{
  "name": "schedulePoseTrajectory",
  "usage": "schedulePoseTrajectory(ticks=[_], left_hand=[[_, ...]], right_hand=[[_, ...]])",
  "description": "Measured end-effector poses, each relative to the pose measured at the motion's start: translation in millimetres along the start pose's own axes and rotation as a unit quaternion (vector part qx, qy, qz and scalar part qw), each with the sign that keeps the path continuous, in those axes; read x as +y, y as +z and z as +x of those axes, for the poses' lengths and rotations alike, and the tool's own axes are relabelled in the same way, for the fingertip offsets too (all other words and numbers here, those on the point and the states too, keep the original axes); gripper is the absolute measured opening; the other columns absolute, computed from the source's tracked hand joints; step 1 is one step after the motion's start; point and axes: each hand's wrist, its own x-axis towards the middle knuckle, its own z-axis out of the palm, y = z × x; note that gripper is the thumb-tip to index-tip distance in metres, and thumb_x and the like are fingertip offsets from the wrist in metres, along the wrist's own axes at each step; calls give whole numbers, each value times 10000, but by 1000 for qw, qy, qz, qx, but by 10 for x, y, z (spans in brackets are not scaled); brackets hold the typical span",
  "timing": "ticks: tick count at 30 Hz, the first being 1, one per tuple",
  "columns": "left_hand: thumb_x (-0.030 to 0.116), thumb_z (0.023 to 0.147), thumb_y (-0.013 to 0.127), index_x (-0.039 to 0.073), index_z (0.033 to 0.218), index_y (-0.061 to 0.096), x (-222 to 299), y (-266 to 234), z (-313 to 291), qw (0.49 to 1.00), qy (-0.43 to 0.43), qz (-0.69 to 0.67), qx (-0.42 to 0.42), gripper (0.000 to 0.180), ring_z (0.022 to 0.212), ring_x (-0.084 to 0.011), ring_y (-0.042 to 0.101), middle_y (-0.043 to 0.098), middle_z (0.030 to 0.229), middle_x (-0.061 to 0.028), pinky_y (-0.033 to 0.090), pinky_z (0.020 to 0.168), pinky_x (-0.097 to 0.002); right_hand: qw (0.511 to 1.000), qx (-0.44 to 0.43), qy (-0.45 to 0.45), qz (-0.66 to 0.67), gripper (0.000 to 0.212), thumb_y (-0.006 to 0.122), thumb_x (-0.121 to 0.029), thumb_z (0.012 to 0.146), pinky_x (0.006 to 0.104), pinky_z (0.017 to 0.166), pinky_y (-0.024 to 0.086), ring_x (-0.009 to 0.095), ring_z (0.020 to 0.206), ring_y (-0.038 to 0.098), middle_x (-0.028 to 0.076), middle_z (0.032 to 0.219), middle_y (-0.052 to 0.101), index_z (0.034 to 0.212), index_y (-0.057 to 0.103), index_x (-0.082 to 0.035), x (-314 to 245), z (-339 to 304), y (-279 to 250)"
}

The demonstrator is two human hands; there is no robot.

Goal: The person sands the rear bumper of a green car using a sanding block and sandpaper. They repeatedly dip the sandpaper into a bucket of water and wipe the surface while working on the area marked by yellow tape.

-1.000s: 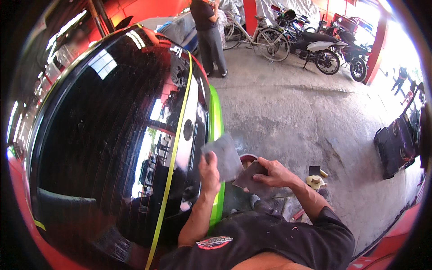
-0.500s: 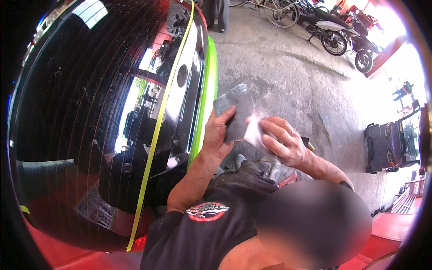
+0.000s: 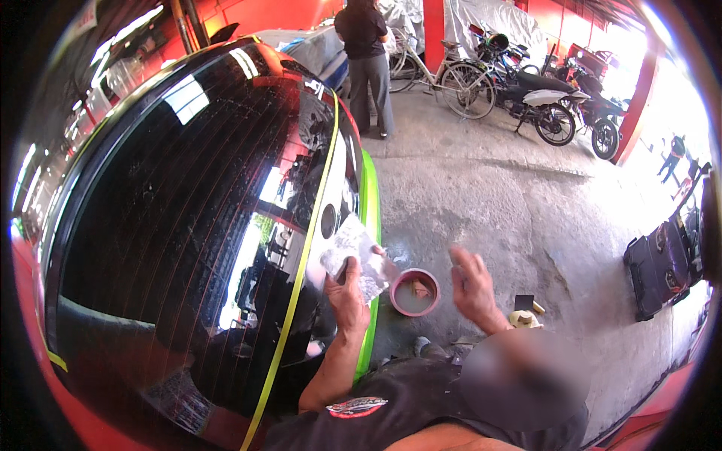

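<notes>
My left hand [image 3: 348,302] grips a thin, shiny grey sheet [image 3: 349,244] that looks wet, thumb on its near face. It is held up beside the rear of a dark-windowed car [image 3: 188,218], over the white panel as seen from here. Whether it touches the car I cannot tell. A blurred brownish flap shows at the sheet's right edge. Apart from it, my right hand [image 3: 474,289] is raised with fingers up, slightly smeared, and nothing visible in it. Between the hands, on the floor, stands a pink round tub [image 3: 414,313] holding cloudy liquid and a pinkish piece [image 3: 419,289].
Yellow tape [image 3: 289,304] runs down the car, and a bright green strip [image 3: 369,195] follows its edge. A dark square [image 3: 524,303] lies on the concrete at right. Farther off are a standing person [image 3: 362,37], a bicycle [image 3: 468,89], motorcycles [image 3: 553,124] and a black case [image 3: 662,263].
My right hand has come off the sheet and the pale, blurred piece it held no longer shows there. The sheet has moved left toward the car with my left hand. The view has lifted.
</notes>
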Motion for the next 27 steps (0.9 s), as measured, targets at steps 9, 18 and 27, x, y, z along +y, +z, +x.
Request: schedulePoseTrajectory(ticks=[9,18,27], left_hand=[[200,1021,496,4,1190,605,-98,84,-157,995,-8,72,-64,281,1049,-151,597,634,1185,-83,473,900,-312],[238,1009,512,-1,1266,557,-388,-76,-451,890,-37,394,-227,354,1024,-186,588,648,1117,-95,448,928,-337],[149,985,516,-14,1247,515,-268,17,-118,910,-394,-73,-109,310,988,-206,665,649,1115,-113,547,910,-339]], right_hand=[[974,-78,-210,-21,627,690,-87,670,434,954,366,268,1145,488,83,1246,540,1285,568,-94,-384,-124,434],[991,103,-80,35,535,656,73,739,372,878,482,322,1052,581,172,1175,576,1259,600,-39,-368,450,184],[810,-6,267,522,408,626,-254,949,274,801,525,167,936,648,121,1080,653,1214,500,29,28,548,-145]])
